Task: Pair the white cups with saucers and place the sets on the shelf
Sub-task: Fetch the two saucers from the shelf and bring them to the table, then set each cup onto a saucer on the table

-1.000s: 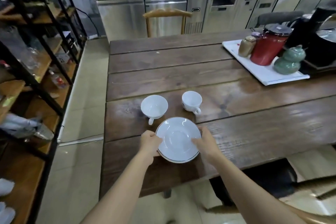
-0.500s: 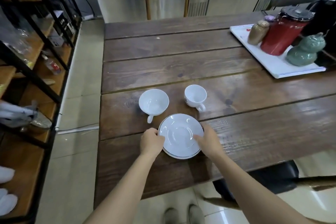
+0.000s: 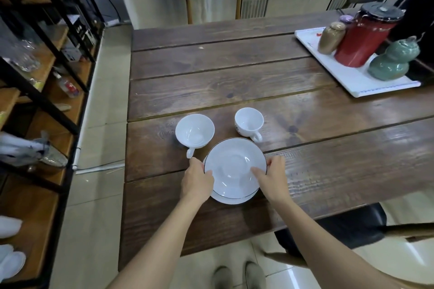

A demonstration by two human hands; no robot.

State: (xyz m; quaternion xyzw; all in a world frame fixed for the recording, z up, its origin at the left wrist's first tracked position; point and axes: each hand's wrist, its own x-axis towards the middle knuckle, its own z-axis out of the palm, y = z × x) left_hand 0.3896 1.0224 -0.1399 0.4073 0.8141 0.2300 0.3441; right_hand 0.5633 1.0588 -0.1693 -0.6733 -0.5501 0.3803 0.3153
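Saucers: top saucer (image 3: 234, 166), white with a dark rim, lifted at a tilt off a second saucer (image 3: 231, 197) lying flat on the wooden table (image 3: 328, 159) near its front edge.
Left hand (image 3: 197, 179): fingers curled on the top saucer's left rim, thumb over the edge.
Right hand (image 3: 272, 178): pinches the right rim, thumb on the upper face, fingers underneath.
Wide cup (image 3: 194, 131): just behind the saucers to the left, upright, handle toward the person.
Small cup (image 3: 249, 122): just behind the saucers to the right, upright.
Shelf (image 3: 42, 73): well left of the saucers, across the floor.
White tray (image 3: 352, 77): far right of the saucers, carrying a red canister (image 3: 364, 40) and a green jar (image 3: 392, 61).
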